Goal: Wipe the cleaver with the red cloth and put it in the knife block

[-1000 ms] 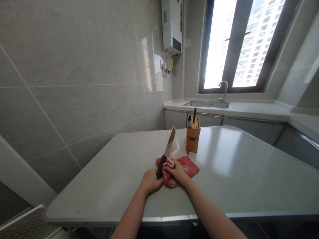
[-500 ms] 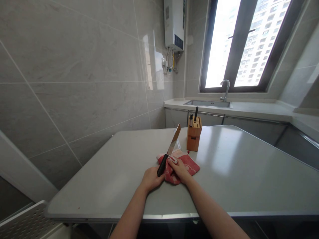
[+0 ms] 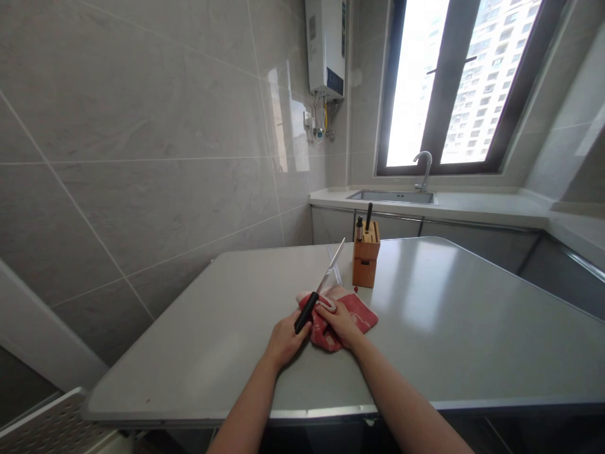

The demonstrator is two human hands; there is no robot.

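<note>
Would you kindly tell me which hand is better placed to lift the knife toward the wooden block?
Probably the left: the left hand grips the knife's black handle, while the right hand pinches the red cloth at the blade.

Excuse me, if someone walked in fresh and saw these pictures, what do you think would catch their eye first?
The eye goes first to the middle of the long grey table top, where the left hand grips a black-handled steel kitchen knife, blade tilted up and away, while the right hand presses a red and pink cloth near the blade's base. Just behind stands a wooden knife block, and far beyond, a bright window shows tall buildings.
</note>
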